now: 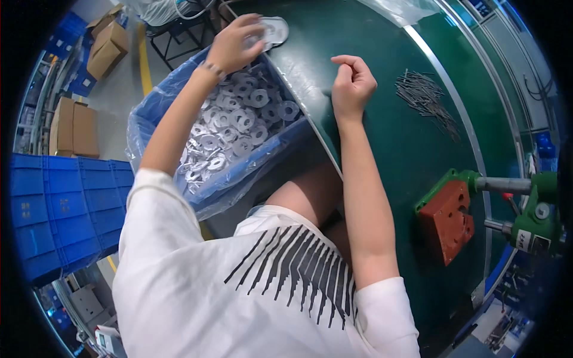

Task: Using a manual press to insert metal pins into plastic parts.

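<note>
My left hand is over the far end of the blue bin, beside a pale round part at the table's edge. Its fingers and thumb curve apart, but blur hides whether a pale piece is between them. Below it, the bin is lined with clear plastic and full of white ring-shaped parts. My right hand is closed above the green tabletop, fingers curled in and thumb against the bent index finger. Whatever it may hold is hidden. Right of it lies a pile of thin grey metal pins.
A green hand press with a reddish-brown block stands at the table's right. Stacked blue crates are at my left, with cardboard boxes behind. A clear plastic bag lies at the far edge. A dark stool stands beyond the bin.
</note>
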The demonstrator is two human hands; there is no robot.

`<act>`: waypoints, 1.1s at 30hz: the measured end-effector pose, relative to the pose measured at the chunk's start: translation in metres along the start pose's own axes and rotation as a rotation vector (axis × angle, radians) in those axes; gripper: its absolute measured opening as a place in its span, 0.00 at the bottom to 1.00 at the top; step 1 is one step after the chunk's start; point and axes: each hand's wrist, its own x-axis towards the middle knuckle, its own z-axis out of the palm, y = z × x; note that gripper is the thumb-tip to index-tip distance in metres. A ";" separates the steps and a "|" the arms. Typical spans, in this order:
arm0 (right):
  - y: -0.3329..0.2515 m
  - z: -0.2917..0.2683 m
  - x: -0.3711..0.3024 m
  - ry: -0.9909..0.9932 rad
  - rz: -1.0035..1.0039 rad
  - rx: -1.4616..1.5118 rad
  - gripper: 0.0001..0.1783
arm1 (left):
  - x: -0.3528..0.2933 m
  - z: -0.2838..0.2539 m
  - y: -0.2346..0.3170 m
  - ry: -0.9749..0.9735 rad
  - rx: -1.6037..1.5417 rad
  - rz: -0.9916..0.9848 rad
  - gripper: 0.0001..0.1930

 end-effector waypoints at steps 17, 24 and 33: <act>-0.009 0.002 -0.022 -0.333 0.094 -0.155 0.10 | -0.190 0.181 -0.058 -0.871 0.229 -0.917 0.30; -0.006 0.003 -0.020 -0.337 0.142 -0.076 0.11 | -0.245 0.095 -0.063 -0.990 0.255 -1.068 0.29; -0.004 0.002 -0.018 -0.327 0.133 -0.080 0.10 | -0.341 -0.021 -0.088 -1.230 0.491 -1.310 0.25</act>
